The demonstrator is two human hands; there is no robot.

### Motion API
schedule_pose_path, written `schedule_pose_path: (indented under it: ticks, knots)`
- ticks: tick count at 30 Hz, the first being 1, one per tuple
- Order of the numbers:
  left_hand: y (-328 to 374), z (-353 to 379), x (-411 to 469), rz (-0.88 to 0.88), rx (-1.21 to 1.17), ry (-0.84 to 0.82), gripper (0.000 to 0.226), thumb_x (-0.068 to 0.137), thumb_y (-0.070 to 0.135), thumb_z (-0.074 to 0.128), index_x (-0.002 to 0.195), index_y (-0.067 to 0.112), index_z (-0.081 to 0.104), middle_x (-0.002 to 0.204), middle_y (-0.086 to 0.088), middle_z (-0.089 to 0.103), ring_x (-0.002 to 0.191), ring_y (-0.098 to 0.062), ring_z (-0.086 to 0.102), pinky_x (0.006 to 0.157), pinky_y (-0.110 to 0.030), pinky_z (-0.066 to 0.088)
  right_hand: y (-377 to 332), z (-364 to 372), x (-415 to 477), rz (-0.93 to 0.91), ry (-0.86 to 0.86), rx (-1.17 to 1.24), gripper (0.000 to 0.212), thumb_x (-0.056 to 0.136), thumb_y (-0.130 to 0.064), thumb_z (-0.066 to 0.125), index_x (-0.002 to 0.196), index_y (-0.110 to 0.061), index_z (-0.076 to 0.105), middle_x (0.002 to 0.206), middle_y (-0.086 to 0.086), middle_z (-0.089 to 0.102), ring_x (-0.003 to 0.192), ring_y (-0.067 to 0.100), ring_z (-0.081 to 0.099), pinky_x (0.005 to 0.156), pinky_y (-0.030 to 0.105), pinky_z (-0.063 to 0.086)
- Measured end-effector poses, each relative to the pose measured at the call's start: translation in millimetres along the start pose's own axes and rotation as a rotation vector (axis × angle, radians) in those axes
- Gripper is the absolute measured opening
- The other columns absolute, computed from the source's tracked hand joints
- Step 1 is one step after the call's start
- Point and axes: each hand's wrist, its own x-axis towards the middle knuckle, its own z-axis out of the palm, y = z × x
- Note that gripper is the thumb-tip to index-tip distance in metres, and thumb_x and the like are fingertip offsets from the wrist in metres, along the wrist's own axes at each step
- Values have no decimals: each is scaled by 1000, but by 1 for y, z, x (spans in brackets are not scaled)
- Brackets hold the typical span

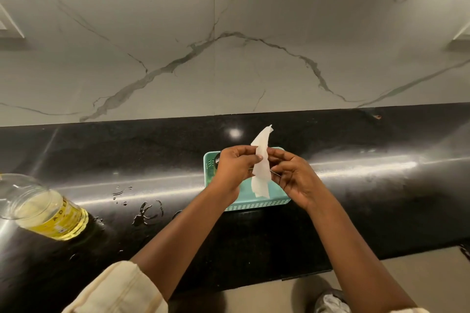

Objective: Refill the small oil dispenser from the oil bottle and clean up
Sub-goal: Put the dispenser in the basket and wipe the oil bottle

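Observation:
Both hands hold a strip of white tissue paper upright above a teal plastic basket on the black counter. My left hand pinches the tissue's left edge and my right hand pinches its right side. A thin metal piece shows between my right fingers; I cannot tell what it is. The oil bottle, clear with yellow oil and a yellow label, stands at the far left. A dark round object inside the basket is mostly hidden behind my left hand. The small dispenser is not identifiable.
Spilled liquid drops and smears lie on the black counter between the bottle and the basket. A marble-patterned wall rises behind the counter. The counter's front edge runs lower right, with floor below.

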Motion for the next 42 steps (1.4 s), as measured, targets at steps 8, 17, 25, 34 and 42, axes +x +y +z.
schedule_pose_path:
  ticks: [8,17,25,34,42]
  knots:
    - [15,-31,0,19,-103,59,17,97,-5,70,108,5,78,110,-19,81,101,-32,80,85,-43,67,-6,-2,16,-38,186,11,26,87,-3,80,112,0,74,115,20,78,99,28,79,82,36,67]
    - [9,-94,-25,67,-179,98,22,95,-9,68,113,1,76,106,-16,82,99,-30,79,81,-37,68,-10,-23,53,-55,245,-722,23,87,6,79,104,-2,66,109,15,72,99,28,75,63,28,64]
    - [2,-124,-48,76,-243,129,22,95,-11,65,109,2,77,101,-12,83,86,-22,81,73,-33,68,15,-30,96,24,190,-1371,22,89,8,70,87,-13,66,107,10,69,86,22,73,70,37,66]
    - [5,-129,-64,101,-267,127,22,96,-10,65,107,5,76,96,-7,84,85,-20,82,82,-38,67,19,-21,94,-225,104,-2059,26,93,8,53,109,-7,67,112,15,71,104,35,71,77,40,54]
    - [-2,-132,-69,73,-278,139,22,96,-8,66,112,4,76,105,-10,84,95,-25,81,87,-42,66,18,-22,92,-254,64,-2138,23,95,5,58,110,-8,70,114,15,73,102,34,73,83,43,62]
